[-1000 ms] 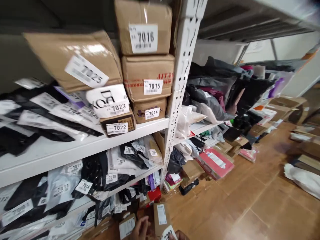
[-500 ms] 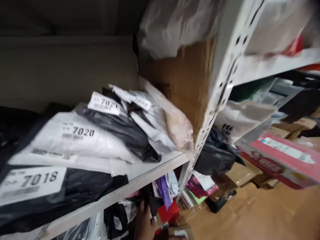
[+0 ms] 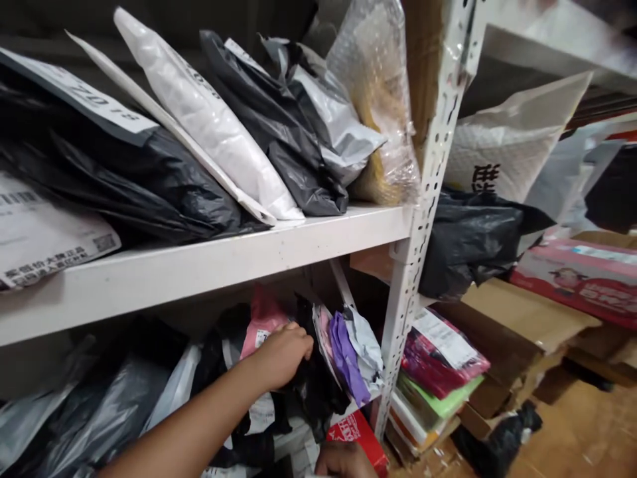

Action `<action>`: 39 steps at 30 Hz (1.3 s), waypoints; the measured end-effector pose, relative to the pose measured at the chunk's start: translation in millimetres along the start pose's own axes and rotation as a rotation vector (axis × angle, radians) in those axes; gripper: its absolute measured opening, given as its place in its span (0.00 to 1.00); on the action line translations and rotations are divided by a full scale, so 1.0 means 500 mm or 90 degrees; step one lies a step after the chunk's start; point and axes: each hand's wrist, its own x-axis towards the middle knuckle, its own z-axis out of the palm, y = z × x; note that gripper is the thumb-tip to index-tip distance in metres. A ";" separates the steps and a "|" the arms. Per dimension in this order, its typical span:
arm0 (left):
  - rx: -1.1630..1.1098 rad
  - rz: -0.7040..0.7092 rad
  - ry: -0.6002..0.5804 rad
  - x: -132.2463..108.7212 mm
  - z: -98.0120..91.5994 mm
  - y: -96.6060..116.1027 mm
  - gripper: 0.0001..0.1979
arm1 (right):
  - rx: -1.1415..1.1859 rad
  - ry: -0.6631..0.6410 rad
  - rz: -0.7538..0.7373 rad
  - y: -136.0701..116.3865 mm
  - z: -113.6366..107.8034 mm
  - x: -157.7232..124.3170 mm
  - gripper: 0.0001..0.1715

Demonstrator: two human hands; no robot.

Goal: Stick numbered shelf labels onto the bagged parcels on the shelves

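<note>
My left hand [image 3: 281,353] reaches under the white shelf board [image 3: 209,260] into the lower shelf. Its fingers are curled on a black plastic parcel [image 3: 313,388] standing between a pink parcel [image 3: 262,320] and a purple one [image 3: 347,357]. My right hand [image 3: 343,460] shows only in part at the bottom edge, next to a red box [image 3: 355,433]; its fingers are hidden. On the shelf above lean white [image 3: 213,126], black [image 3: 279,143] and grey [image 3: 336,126] mailer bags and a bubble-wrapped parcel [image 3: 381,106].
A white perforated upright [image 3: 423,219] divides the bays. To its right sit a black bag [image 3: 472,242], a white bag with black print [image 3: 507,149], stacked flat packets [image 3: 438,372], cardboard boxes [image 3: 522,318] and a pink box [image 3: 582,279]. Brown floor [image 3: 587,431] lies at lower right.
The view dropped lower and closer to the shelves. My left arm has stretched forward into the lower shelf and its hand has closed on the black parcel.
</note>
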 end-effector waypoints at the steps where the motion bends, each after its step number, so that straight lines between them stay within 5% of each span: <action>1: 0.022 -0.009 0.003 0.010 -0.005 -0.020 0.16 | -0.001 0.043 -0.006 -0.018 0.001 0.006 0.34; 5: -0.008 -0.126 -0.033 0.049 -0.010 -0.099 0.22 | -0.015 0.136 -0.105 -0.078 -0.006 0.020 0.23; 8: -0.027 -0.175 -0.075 0.061 0.002 -0.137 0.18 | -0.031 0.172 -0.144 -0.076 -0.011 0.017 0.14; 14: 0.039 -0.205 -0.069 0.044 0.019 -0.124 0.18 | -0.078 0.317 -0.079 -0.011 -0.014 -0.003 0.11; 18: 0.116 -0.019 0.048 0.033 0.024 -0.098 0.15 | -0.096 0.337 -0.056 0.008 -0.013 -0.010 0.11; 21: 0.010 0.167 0.020 0.023 0.034 -0.087 0.17 | -0.092 0.315 -0.072 -0.002 -0.012 -0.005 0.13; 27: 0.021 0.140 -0.032 0.029 0.042 -0.076 0.24 | -0.114 0.313 -0.107 -0.028 -0.007 0.009 0.09; 33: 0.137 0.166 -0.014 0.085 0.031 -0.050 0.16 | -0.181 0.254 -0.127 -0.035 -0.013 0.013 0.06; 39: 0.067 0.187 -0.033 0.112 0.026 -0.040 0.13 | -0.148 0.263 -0.137 -0.024 -0.013 0.015 0.07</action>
